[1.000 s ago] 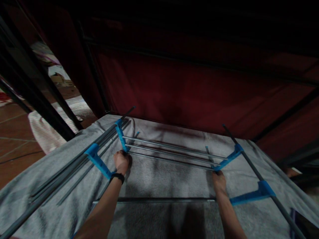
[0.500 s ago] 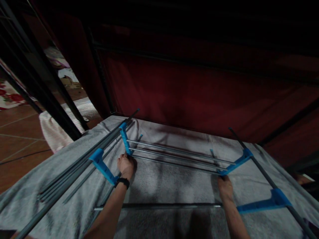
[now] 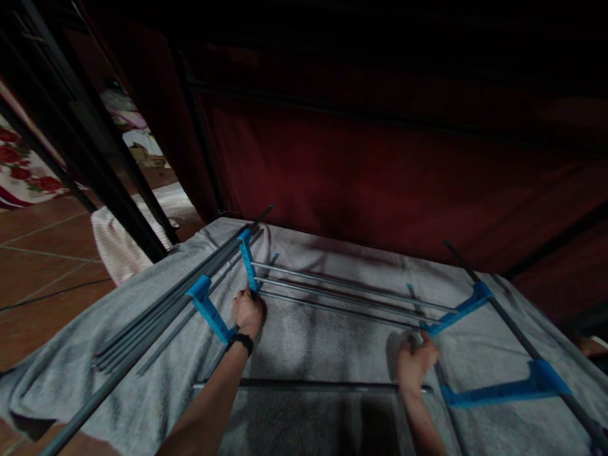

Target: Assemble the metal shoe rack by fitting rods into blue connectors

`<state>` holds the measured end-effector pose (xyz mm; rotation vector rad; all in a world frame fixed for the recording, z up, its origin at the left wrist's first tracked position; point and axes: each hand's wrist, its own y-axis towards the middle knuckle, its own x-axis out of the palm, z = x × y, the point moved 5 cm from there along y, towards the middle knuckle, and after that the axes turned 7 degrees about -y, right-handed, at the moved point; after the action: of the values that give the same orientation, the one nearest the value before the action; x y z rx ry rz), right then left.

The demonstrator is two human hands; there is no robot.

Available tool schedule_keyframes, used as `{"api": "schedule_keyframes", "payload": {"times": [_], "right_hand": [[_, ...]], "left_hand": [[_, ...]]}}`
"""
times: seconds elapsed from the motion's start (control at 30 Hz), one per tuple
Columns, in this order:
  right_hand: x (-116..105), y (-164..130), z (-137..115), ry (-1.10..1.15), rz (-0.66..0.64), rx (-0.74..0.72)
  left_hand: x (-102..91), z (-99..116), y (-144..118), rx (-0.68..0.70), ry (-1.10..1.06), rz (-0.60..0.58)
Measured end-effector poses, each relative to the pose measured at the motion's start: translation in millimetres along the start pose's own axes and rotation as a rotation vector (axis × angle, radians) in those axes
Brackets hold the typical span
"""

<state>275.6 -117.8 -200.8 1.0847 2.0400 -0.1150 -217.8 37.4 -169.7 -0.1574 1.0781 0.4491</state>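
A frame of grey tubes and blue plastic brackets lies on a grey blanket [image 3: 327, 348]. My left hand [image 3: 247, 311], with a black band on its wrist, is closed at the lower end of the far left blue bracket [image 3: 249, 261]. Three thin metal rods [image 3: 332, 297] run from that bracket across to the far right blue bracket [image 3: 458, 309]. Just below this right bracket is my right hand [image 3: 415, 362], thumb and fingers apart, fingertips close to its lower end. Closer to me are the near left blue bracket [image 3: 211, 310] and near right blue bracket [image 3: 508, 386].
Loose grey tubes [image 3: 166, 304] lie bundled along the left side. One more tube [image 3: 323, 386] rests crosswise near me. Behind the blanket hangs a dark red cloth [image 3: 361, 177]. Dark metal posts [image 3: 137, 196] stand at the left, beside a tiled floor [image 3: 52, 259].
My right hand has let go of the far right bracket's lower end and shifted left and toward me, fingers spreading. My left hand stays at its bracket. The view has shifted slightly.
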Motion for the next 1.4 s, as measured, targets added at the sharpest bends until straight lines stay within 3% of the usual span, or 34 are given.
{"api": "schedule_keyframes", "payload": {"times": [0.03,0.17,0.27,0.33,0.47,0.77,1.4], "right_hand": [[7.0,-14.0,-17.0,0.024,0.050,-0.078],[56.8,-60.3,-97.9,0.066,-0.142,-0.541],[85.2,-71.9,-137.8,-0.052,-0.246,-0.709],[96.9,-72.0,-151.5,-0.137,-0.284,-0.769],[107.5,-67.4,-155.5,-0.198,-0.320,-0.783],[114.3,-64.7,-146.1,-0.090,-0.320,-0.770],[115.9,-63.9,-145.3,-0.065,-0.272,-0.792]], "left_hand": [[0.0,-0.1,0.0,-0.005,-0.003,-0.004],[0.0,-0.4,0.3,-0.016,-0.018,-0.024],[-0.5,-0.8,1.0,-0.022,-0.034,-0.038],[-0.7,-1.4,1.3,-0.027,-0.047,-0.045],[-0.9,-2.2,0.3,-0.026,-0.073,-0.043],[0.6,-0.6,-2.2,-0.034,-0.095,-0.030],[0.5,-0.2,-1.8,-0.039,-0.104,0.003]]}}
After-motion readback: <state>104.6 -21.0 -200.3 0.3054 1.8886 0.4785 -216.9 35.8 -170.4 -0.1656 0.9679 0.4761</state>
